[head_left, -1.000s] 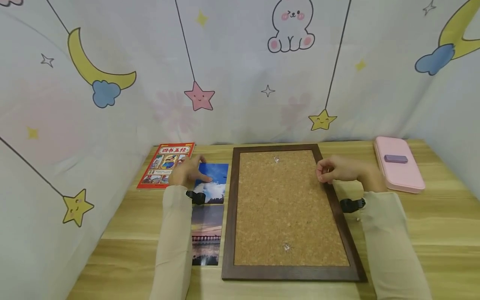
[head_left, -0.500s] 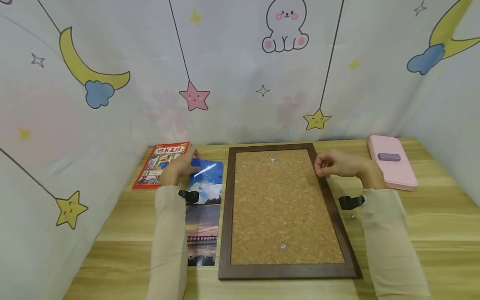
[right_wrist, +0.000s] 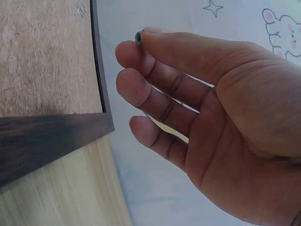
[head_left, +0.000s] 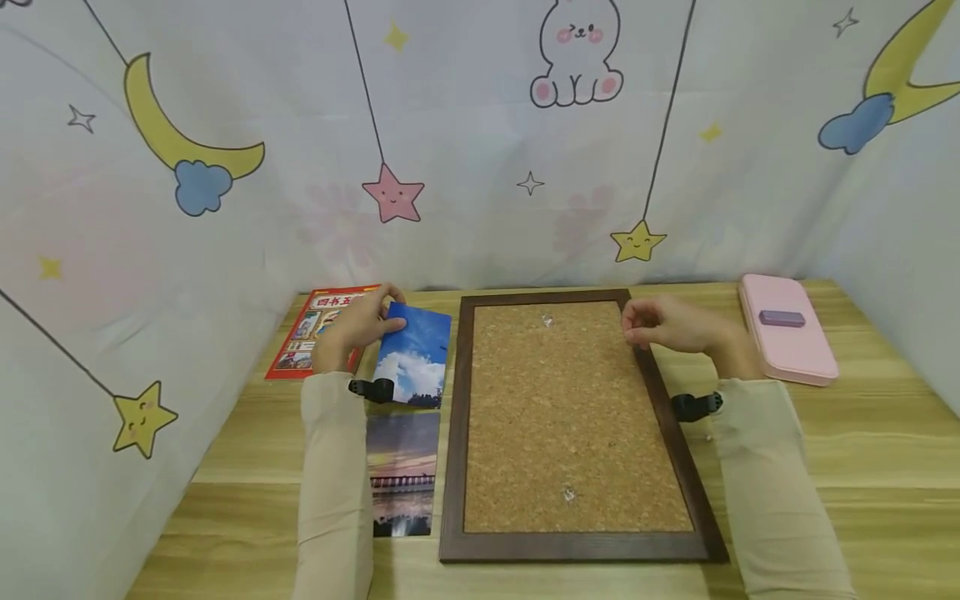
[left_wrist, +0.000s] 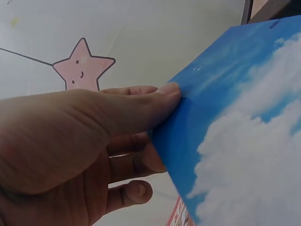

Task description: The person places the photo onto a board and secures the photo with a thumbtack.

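In the head view my left hand (head_left: 362, 321) pinches a glossy photo of blue sky and clouds (head_left: 412, 358) by its upper left corner, thumb on the front. The left wrist view shows the thumb (left_wrist: 160, 101) on the picture side and the other fingers behind. My right hand (head_left: 675, 323) is above the right side of a cork board (head_left: 570, 417) with a dark brown frame. Between thumb and index fingertip it pinches a small push pin (right_wrist: 138, 38), mostly hidden. Two clear push pins sit on the cork, one near the top (head_left: 547, 320), one near the bottom (head_left: 569, 494).
A sunset pier photo (head_left: 405, 475) lies left of the board, partly under my left sleeve. Behind my left hand is a red booklet (head_left: 300, 333). A pink case (head_left: 791, 329) lies at the right. A printed curtain (head_left: 465, 125) closes off the back.
My left hand has taken the sky photo up by its corner; the photo has lifted and tilted, leaving a gap above the sunset photo. The right hand has shifted slightly left, over the board's edge.
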{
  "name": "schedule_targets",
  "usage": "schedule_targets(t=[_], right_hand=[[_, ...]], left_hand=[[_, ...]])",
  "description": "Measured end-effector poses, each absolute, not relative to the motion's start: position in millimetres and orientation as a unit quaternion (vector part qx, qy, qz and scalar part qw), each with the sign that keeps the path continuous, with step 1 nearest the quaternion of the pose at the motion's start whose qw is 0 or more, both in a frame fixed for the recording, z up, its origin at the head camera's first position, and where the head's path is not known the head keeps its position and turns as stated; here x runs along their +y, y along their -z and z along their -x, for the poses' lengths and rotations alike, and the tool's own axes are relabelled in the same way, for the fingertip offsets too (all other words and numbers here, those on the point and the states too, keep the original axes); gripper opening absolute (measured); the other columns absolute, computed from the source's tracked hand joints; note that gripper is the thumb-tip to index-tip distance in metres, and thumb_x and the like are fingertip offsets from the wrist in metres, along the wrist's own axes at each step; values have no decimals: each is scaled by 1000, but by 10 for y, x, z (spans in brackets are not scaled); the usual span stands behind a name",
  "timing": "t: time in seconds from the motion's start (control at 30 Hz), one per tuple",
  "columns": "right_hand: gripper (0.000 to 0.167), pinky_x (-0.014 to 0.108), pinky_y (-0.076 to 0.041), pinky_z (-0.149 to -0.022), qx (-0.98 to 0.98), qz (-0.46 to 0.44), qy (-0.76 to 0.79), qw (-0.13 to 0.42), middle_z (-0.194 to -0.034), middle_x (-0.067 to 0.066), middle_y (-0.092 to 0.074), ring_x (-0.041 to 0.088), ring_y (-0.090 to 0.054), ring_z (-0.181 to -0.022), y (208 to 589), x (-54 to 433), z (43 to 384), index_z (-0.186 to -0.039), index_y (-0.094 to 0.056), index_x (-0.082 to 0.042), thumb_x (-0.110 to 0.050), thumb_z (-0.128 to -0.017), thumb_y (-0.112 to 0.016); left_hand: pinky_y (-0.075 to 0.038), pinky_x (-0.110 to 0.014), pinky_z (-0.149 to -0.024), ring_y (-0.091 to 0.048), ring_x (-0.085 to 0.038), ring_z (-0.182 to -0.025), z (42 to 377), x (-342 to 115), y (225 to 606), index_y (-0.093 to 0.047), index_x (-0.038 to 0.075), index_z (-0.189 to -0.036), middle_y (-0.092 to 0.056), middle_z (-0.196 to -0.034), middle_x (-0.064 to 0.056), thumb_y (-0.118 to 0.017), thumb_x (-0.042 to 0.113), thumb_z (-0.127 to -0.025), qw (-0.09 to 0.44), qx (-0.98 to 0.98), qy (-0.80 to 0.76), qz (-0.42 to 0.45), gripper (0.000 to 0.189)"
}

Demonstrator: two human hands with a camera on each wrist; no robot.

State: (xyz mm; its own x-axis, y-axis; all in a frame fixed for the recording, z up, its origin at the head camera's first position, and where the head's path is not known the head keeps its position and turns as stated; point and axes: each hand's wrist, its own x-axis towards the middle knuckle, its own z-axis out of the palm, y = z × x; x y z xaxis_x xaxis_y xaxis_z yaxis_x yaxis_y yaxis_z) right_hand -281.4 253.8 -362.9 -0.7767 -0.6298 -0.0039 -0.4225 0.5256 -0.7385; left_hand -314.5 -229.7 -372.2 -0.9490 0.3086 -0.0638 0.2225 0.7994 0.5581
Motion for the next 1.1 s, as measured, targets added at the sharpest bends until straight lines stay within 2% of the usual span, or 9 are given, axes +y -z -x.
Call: schedule_targets(t=[0.13, 0.23, 0.4, 0.6, 0.7, 0.8, 0.93, 1.1], right_hand=[[6, 32, -48, -66, 858, 306, 388, 143, -79, 8, -59, 21, -58, -71, 3628, 2481, 2830, -92, -61, -1, -2, -95, -66], [5, 35, -52, -69, 857, 297, 393, 151, -83, 9, -61, 21, -60, -75, 3630, 2439, 2832, -94, -63, 1, -1, -94, -66], [7, 35, -53, -71, 861, 284, 394, 150, -90, 10, -64, 22, -61, -79, 3660, 2378, 2850, -98, -65, 3, -2, -94, -67], [13, 34, -52, -69, 866, 280, 391, 136, -93, 9, -67, 23, -61, -79, 3684, 2284, 2890, -103, -66, 4, -6, -95, -68], [12, 37, -53, -71, 867, 276, 392, 134, -94, 9, -67, 25, -62, -80, 3676, 2236, 2911, -103, -66, 4, -5, -96, -67], [10, 40, -52, -71, 870, 271, 390, 132, -94, 11, -67, 26, -61, -81, 3665, 2198, 2942, -103, -66, 4, -4, -97, -65], [10, 43, -51, -71, 879, 263, 376, 127, -94, 13, -68, 29, -61, -81, 3637, 2155, 2982, -104, -67, 2, -6, -99, -63], [11, 44, -51, -72, 882, 256, 376, 120, -95, 13, -69, 35, -62, -84, 3646, 2093, 3029, -105, -66, 2, -5, -99, -61]], left_hand=[[-49, -50, -88, -60, -35, -93, 3121, -2313, 3692, -48, 5, -132, -60, -109, -24, -60, 15, -102, 72, 939, -306, -137, 34], [-49, -49, -88, -60, -34, -95, 3116, -2321, 3684, -49, 5, -132, -61, -109, -23, -60, 15, -102, 69, 935, -321, -137, 34], [-46, -40, -75, -56, -28, -82, 3108, -2324, 3689, -50, 5, -133, -61, -97, -18, -60, 14, -102, 70, 923, -353, -138, 34], [-47, -35, -73, -58, -22, -79, 3094, -2268, 3689, -50, 4, -134, -65, -97, -16, -58, 16, -103, 80, 913, -374, -146, 35], [-44, -32, -63, -52, -19, -65, 3110, -2201, 3685, -49, 3, -135, -61, -80, -11, -55, 16, -104, 91, 905, -380, -166, 34], [-37, -30, -55, -41, -17, -55, 3151, -2111, 3695, -48, 1, -134, -48, -65, -4, -55, 15, -104, 100, 895, -392, -186, 33], [-39, -30, -55, -43, -19, -53, 3199, -1970, 3723, -49, 0, -133, -50, -63, -2, -58, 16, -103, 106, 891, -397, -192, 35], [-46, -40, -61, -48, -23, -54, 3219, -1799, 3834, -48, -1, -131, -53, -66, -5, -56, 13, -103, 134, 886, -400, -190, 32]])
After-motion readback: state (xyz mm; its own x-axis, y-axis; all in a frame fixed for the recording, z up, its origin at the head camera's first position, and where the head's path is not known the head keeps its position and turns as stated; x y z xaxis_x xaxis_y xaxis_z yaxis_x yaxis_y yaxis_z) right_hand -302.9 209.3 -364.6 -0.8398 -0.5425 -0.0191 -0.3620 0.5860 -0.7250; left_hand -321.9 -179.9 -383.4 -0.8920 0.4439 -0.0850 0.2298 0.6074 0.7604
